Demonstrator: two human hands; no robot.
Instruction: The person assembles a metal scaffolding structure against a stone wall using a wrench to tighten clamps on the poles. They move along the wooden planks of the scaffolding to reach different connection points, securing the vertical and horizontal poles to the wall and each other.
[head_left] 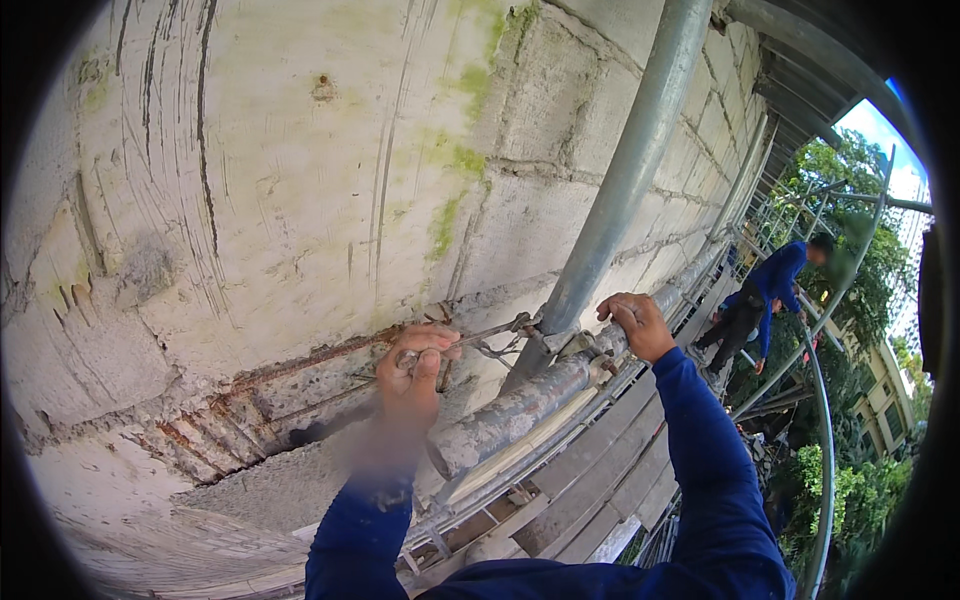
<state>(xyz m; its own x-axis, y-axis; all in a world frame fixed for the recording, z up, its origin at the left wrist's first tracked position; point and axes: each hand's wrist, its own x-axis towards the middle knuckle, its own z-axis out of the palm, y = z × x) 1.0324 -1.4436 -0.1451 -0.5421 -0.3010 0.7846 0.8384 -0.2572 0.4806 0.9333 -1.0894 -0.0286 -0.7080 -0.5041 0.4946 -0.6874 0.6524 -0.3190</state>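
My left hand is closed around a slim metal wrench, with its ring-shaped end by my thumb. The wrench's far end meets the clamp where two scaffold pipes cross. One is a slanting grey pipe rising toward the top; the other is a mortar-crusted horizontal pipe running away to the right. Just right of the clamp, my right hand curls over the horizontal pipe, gripping it. My left wrist looks blurred.
A weathered concrete wall fills the left, with exposed rusty rebar in a broken strip. Below lie walkway planks. A co-worker in blue bends over farther along, near more scaffold tubes and trees.
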